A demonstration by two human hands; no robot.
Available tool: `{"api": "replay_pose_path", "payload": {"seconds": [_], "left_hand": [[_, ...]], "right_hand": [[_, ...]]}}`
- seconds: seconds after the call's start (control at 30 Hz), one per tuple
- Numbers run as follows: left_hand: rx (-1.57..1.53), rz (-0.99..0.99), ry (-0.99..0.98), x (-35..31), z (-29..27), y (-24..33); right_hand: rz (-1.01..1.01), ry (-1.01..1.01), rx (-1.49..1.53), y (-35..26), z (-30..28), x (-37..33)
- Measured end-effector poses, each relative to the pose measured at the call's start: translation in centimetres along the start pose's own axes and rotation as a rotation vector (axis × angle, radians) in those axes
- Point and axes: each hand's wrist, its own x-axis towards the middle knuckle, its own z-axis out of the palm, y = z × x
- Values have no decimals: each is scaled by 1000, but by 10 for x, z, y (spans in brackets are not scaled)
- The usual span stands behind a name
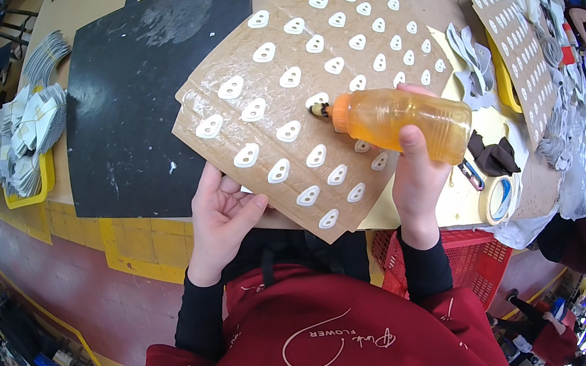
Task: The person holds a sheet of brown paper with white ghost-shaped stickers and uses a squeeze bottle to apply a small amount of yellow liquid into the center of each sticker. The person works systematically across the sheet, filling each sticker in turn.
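My right hand [419, 182] is wrapped round an amber squeeze bottle [406, 123] of clear liquid, tilted on its side with its dark, brush-like tip [320, 110] pointing left. That tip touches or hovers just over one of the white oval pieces [317, 100], each with two holes, that lie in rows on a brown board [271, 119]. At the board's near left edge, my left hand [225, 216] has its fingers curled, partly beneath the edge, with the thumb folded toward them. A small white edge shows by its fingertips; what it belongs to is hidden.
A black mat [148, 91] lies left of the board, beyond it a yellow tray [34, 193] of stacked grey-white pieces. At right are a second board [513, 48], a utility knife [470, 174], a tape roll [497, 198] and dark fabric [494, 153]. A red crate [467, 263] stands below the table edge.
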Motion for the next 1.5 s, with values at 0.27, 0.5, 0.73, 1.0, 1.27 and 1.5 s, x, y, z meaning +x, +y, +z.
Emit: {"api": "replay_pose_path", "payload": {"seconds": [0.27, 0.5, 0.73, 1.0, 1.27, 1.5], "left_hand": [[46, -15, 9, 0, 1, 1], [34, -37, 1, 5, 3, 4], [26, -151, 33, 12, 8, 13], [5, -127, 167, 8, 14, 18], [39, -28, 174, 13, -7, 26], [-13, -18, 109, 21, -19, 23]], "right_hand": [[316, 11, 727, -15, -16, 17], [205, 414, 575, -29, -57, 14], [257, 236, -138, -39, -88, -4], [104, 181, 100, -49, -102, -11], [133, -2, 134, -48, -88, 7], [149, -18, 30, -28, -44, 34]]}}
